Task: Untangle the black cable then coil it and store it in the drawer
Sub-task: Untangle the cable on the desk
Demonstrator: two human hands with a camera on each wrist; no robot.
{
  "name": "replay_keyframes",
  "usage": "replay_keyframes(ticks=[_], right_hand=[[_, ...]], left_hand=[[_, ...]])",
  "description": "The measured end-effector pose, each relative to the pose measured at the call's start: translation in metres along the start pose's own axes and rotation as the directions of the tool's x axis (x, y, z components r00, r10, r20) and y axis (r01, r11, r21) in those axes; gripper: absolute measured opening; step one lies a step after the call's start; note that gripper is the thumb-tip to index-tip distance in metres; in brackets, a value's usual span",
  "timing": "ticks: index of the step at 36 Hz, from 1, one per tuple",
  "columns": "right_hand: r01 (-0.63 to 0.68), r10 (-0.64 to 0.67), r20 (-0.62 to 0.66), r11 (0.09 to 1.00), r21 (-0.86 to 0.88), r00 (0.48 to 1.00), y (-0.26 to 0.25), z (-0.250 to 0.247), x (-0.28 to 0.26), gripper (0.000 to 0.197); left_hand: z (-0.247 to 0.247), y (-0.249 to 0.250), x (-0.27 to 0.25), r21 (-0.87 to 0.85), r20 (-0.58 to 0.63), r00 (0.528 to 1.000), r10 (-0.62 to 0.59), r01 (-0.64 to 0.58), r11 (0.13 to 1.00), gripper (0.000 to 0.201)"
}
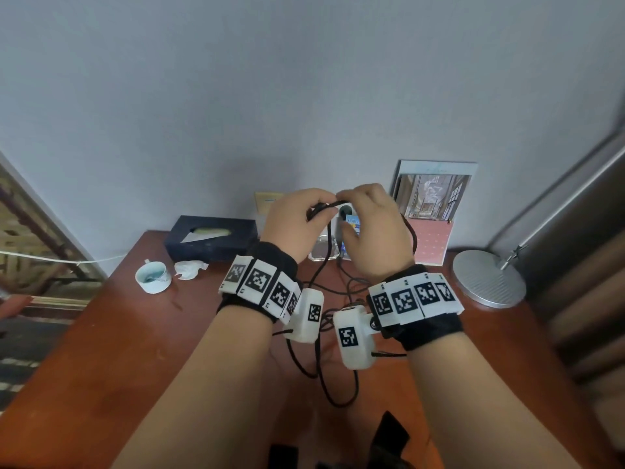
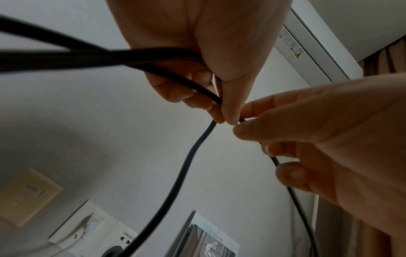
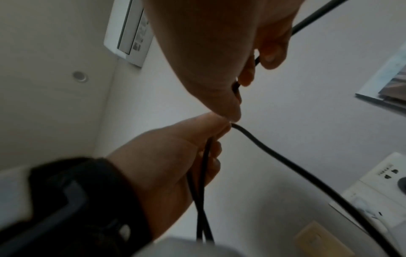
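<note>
Both hands are raised above the brown wooden table (image 1: 135, 333), meeting at one short stretch of the black cable (image 1: 329, 204). My left hand (image 1: 316, 206) holds several gathered strands in its curled fingers, thumb pinching (image 2: 224, 118). My right hand (image 1: 348, 201) pinches the cable beside it (image 3: 235, 111), and a strand runs on through its fingers and out behind the hand. From the hands the black cable (image 2: 189, 156) hangs down to loose loops on the table between my wrists. No drawer is in view.
At the back left are a dark tissue box (image 1: 209, 236), a white cup (image 1: 153, 277) and a crumpled tissue (image 1: 191, 268). A picture card (image 1: 434, 208) leans on the wall, and a round lamp base (image 1: 488, 278) stands at the right. A wall socket (image 3: 386, 173) sits behind the hands.
</note>
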State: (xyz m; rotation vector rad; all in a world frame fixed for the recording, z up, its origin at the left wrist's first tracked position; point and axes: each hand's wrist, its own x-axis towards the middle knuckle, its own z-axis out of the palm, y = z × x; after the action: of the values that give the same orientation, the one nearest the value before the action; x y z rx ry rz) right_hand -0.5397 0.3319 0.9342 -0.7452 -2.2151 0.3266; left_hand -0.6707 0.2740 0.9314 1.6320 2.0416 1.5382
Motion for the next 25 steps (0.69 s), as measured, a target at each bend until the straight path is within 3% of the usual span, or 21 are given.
replay_keyframes(ticks=[4,9,12,16,19,22,25], right_hand=[[-0.005,0.005,-0.009,1.0,0.014,1.0,-0.002,0.004,0.0,0.036],[-0.061,0.072,0.065,0.986,-0.158,0.995,0.003,0.001,0.002,0.024],[-0.057,0.074,0.108,0.987,-0.152,0.991,0.008,0.001,0.003,0.019],[-0.184,0.184,-0.004,0.983,-0.001,0.983,0.014,-0.002,0.002,0.013],[-0.283,0.303,-0.087,0.94,0.193,0.949,0.02,-0.005,0.001,0.009],[-0.298,0.398,-0.188,0.863,0.407,0.898,0.028,-0.008,0.001,0.007],[-0.261,0.478,-0.244,0.763,0.592,0.844,0.03,-0.013,0.001,0.016]], left_hand=[[0.003,0.002,-0.003,-0.031,-0.011,1.0,-0.022,0.022,0.999,0.018],[0.003,0.003,-0.01,0.017,0.012,1.0,0.001,-0.001,1.0,0.03],[0.002,0.002,-0.014,-0.008,0.047,0.999,-0.003,0.004,1.0,0.04],[-0.001,-0.005,-0.017,0.001,0.037,0.999,-0.029,0.029,1.0,0.046],[-0.003,-0.017,-0.019,-0.027,-0.019,0.992,-0.126,0.126,0.992,0.034],[-0.004,-0.029,-0.021,-0.013,-0.02,0.982,-0.188,0.187,0.982,0.018],[-0.005,-0.04,-0.023,0.073,0.069,0.972,-0.223,0.218,0.973,0.014]])
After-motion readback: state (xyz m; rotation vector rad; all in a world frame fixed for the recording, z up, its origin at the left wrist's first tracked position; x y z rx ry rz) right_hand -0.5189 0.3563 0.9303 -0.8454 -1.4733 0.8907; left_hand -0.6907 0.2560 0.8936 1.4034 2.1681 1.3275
